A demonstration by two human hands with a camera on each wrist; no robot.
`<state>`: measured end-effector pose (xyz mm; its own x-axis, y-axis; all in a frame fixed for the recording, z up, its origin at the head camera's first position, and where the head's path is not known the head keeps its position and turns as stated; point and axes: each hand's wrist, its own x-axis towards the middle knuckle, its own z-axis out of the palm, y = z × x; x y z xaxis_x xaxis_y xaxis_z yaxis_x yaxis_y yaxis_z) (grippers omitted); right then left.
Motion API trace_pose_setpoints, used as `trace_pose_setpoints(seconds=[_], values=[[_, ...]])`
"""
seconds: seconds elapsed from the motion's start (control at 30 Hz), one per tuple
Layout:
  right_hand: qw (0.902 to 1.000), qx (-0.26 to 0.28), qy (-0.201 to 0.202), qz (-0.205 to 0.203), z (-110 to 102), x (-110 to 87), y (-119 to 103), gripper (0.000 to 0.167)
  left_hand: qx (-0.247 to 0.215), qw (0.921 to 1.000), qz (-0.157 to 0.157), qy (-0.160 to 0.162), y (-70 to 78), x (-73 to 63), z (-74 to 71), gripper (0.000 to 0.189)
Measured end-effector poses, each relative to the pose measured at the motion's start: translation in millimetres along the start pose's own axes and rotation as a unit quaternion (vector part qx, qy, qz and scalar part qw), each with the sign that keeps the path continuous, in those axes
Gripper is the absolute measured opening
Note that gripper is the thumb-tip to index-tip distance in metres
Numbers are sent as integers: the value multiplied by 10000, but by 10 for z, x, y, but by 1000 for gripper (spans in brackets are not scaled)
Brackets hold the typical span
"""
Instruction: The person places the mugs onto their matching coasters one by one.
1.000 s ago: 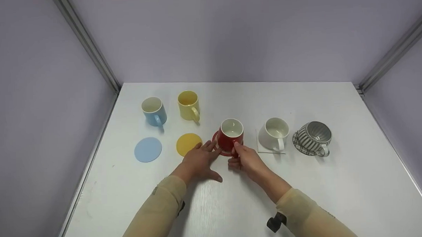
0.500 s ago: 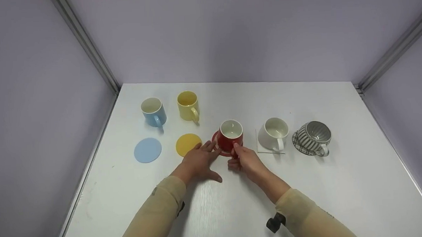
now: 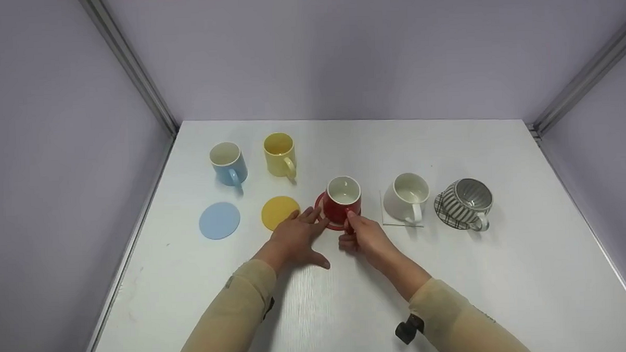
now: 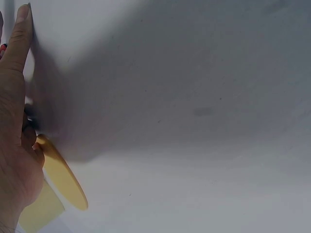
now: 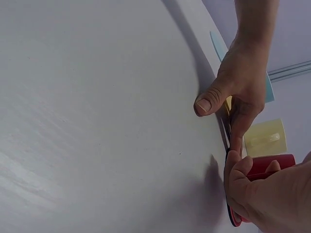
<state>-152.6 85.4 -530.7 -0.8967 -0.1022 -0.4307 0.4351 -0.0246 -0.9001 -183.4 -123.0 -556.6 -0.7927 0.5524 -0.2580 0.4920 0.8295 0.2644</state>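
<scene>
A glossy, ceramic-looking glaze is shown by the red mug (image 3: pixel 337 209), the white mug (image 3: pixel 398 204), the blue mug (image 3: pixel 227 171), the yellow mug (image 3: pixel 277 164) and the striped mug (image 3: pixel 459 205). A smooth, matt finish is seen on the blue coaster (image 3: pixel 219 221) and yellow coaster (image 3: pixel 278 210). The surface (image 3: pixel 318 316) is softly lit by a satin sheen, matt cloth is seen in the sleeve (image 3: pixel 227 317), and dull metal in the corner post (image 3: pixel 130 62).

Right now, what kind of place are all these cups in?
Maybe a small work booth: plain purple-grey walls stand on three sides, metal posts line the back corners, and a white table in between holds cups and coasters.
</scene>
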Motion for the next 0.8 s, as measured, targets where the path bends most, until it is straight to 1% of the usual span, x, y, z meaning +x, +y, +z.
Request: trace_pose_setpoints(seconds=[0.1, 0.37, 0.67, 0.8], values=[[10000, 37, -4, 12, -5, -1, -1, 41, 62, 10000, 46, 19, 1, -2, -2, 113], [10000, 9, 10, 19, -8, 10, 32, 41, 44, 10000, 49, 54, 13, -17, 6, 114], [9999, -99, -15, -39, -10, 7, 49, 41, 297, 9992, 157, 219, 6, -36, 26, 115], [10000, -31, -54, -51, -2, 10, 41, 41, 425, 9984, 192, 324, -4, -50, 56, 114]])
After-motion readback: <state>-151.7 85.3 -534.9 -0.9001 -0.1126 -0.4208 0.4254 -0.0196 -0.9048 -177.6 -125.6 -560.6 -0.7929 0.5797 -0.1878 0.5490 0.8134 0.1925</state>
